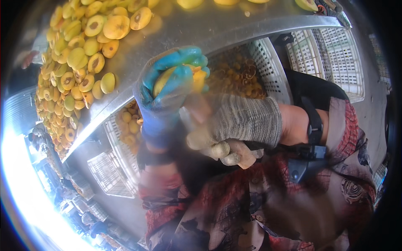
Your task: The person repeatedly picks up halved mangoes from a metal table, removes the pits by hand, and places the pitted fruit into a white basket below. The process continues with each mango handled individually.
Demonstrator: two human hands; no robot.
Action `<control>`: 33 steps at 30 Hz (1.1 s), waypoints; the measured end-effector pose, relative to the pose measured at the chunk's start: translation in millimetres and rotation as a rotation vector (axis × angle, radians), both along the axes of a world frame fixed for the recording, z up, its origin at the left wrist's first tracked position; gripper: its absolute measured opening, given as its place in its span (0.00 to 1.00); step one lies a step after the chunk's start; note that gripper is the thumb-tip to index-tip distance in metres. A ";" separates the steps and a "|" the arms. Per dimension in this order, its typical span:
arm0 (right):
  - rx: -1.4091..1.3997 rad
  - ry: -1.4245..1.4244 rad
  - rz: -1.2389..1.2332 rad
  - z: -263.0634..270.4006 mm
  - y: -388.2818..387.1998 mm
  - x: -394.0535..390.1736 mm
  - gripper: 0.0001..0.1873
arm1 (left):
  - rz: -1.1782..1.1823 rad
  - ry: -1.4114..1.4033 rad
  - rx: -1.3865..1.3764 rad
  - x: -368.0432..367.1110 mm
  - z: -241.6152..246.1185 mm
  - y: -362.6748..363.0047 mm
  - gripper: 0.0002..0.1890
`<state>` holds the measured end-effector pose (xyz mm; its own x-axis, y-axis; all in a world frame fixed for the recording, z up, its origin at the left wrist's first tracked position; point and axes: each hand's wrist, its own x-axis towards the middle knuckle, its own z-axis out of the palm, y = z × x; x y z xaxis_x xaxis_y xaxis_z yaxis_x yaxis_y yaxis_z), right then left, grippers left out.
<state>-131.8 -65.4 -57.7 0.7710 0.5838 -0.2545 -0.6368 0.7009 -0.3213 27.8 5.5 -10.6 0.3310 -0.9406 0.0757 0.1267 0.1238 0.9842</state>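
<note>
My left hand (171,78), in a blue coated glove, curls around a yellow stone fruit (163,82), its flesh showing between the fingers. Close beside it, my right hand (213,131) wears a grey knit glove and grips a tool by its pale, wood-like handle (246,156). The handle's end sticks out below the fingers; the tool's working end is blurred or hidden near the fruit. Both hands are held in front of the rim of a metal worktable (176,34). Many halved yellow fruits (77,58) are heaped on its left part, several showing brown hollows.
Beneath the table edge, a white plastic crate (273,69) holds fruit pieces and scraps (240,75). Further crates stand at right (336,59) and at lower left (110,174). More fruit (128,124) lies below the left edge. A black strap (311,116) circles my right forearm.
</note>
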 end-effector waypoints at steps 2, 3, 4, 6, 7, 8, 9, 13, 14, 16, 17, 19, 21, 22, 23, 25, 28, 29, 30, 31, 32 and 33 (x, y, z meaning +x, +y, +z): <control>0.049 0.028 0.021 1.4 -1.5 1.9 0.19 | -0.060 0.088 -0.030 3.0 -3.4 1.3 0.12; -0.028 0.007 -0.014 5.4 -0.3 -1.1 0.20 | -0.092 0.132 -0.046 4.9 -4.4 1.9 0.12; -0.080 0.003 -0.047 14.6 0.1 -2.0 0.22 | -0.120 0.135 -0.011 7.6 -3.2 2.8 0.12; -0.155 0.007 -0.109 28.4 1.6 -3.3 0.24 | -0.171 0.138 0.061 13.8 0.2 5.7 0.11; -0.178 0.016 -0.144 30.5 2.1 -4.7 0.25 | -0.167 0.130 0.055 13.7 0.0 5.9 0.11; -0.150 0.010 -0.104 28.9 -0.2 -3.8 0.24 | -0.160 0.120 0.050 13.9 -0.4 6.3 0.11; -0.130 0.013 -0.081 28.6 -5.5 -5.5 0.23 | -0.172 0.119 0.036 11.9 -0.1 2.9 0.11; 0.449 0.032 -0.052 21.8 2.1 -1.5 0.18 | -0.111 -0.026 -0.036 4.3 0.2 1.2 0.13; 0.424 -0.050 -0.087 19.8 6.2 1.6 0.16 | -0.146 0.002 -0.039 7.1 0.4 3.0 0.13; -0.160 -0.324 -0.222 23.7 8.8 0.9 0.14 | -0.240 0.087 -0.037 11.2 0.8 2.0 0.14; -0.405 -0.369 -0.242 27.5 8.4 -2.6 0.13 | -0.282 0.111 -0.031 11.3 2.0 -0.3 0.15; -0.420 -0.218 -0.181 27.7 7.7 -5.0 0.11 | -0.274 0.081 -0.010 11.6 2.6 -0.3 0.16; -0.111 -0.041 -0.244 42.3 6.9 -5.7 0.10 | -0.219 -0.021 -0.009 7.6 6.0 1.8 0.18; -0.037 0.004 -0.254 48.7 4.6 -3.2 0.10 | -0.180 -0.112 -0.011 6.2 5.5 3.7 0.19; 0.036 0.052 -0.264 55.2 2.3 -0.8 0.10 | -0.147 -0.167 -0.011 6.1 3.1 5.6 0.19; -0.168 0.051 -0.201 68.1 -2.4 2.1 0.11 | -0.174 -0.114 -0.033 7.9 -2.2 10.0 0.20; -0.250 0.088 -0.312 72.5 3.9 -2.0 0.10 | -0.237 0.054 0.013 16.3 -9.3 15.9 0.18; -0.264 0.108 -0.319 74.1 4.6 -2.0 0.10 | -0.207 0.010 0.076 16.0 -6.8 20.3 0.17; -0.267 0.149 -0.286 78.3 2.7 -0.5 0.12 | -0.207 -0.042 0.106 14.6 -3.9 19.0 0.17; -0.211 0.177 -0.276 79.5 1.2 -0.9 0.13 | -0.207 -0.094 0.137 13.4 -1.2 18.2 0.17; -0.156 0.205 -0.265 80.5 0.0 -1.3 0.15 | -0.230 -0.161 0.142 12.5 5.5 15.4 0.17; -0.046 0.217 -0.280 81.0 -0.6 -4.8 0.15 | -0.255 -0.232 0.142 11.9 10.1 13.0 0.17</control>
<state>-136.6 -66.0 23.3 0.8246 0.3413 -0.4511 -0.4787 0.8460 -0.2351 39.7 18.6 -0.4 0.0741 -0.9971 -0.0162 -0.0929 -0.0231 0.9954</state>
